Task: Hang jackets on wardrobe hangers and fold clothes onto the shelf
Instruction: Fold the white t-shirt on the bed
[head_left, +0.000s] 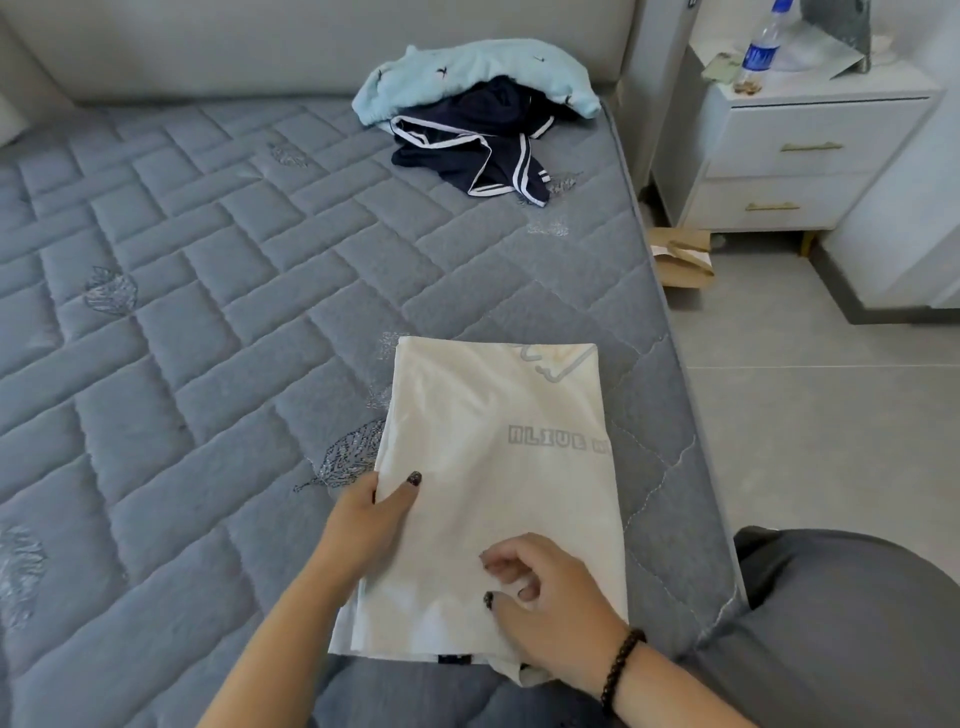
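— Cream cotton, one folded shirt (498, 467), is found flat on the grey quilted mattress (208, 291), near its right edge. Where are the hands placed?

— The shirt's left edge is pinched by the left hand (371, 519), thumb laid on top and fingers tucked beneath. The right hand (540, 587) is held over the lower part of the shirt, fingers curled loosely; nothing is seen gripped in it. A dark bead bracelet (621, 667) is worn on that wrist.

— Other garments counted?

— Two, heaped near the headboard, well apart from the hands: one pale blue top (478, 73) lying over one navy garment (483, 150) with white trim. One bottle (761, 49) is noted on the white nightstand (800, 156).
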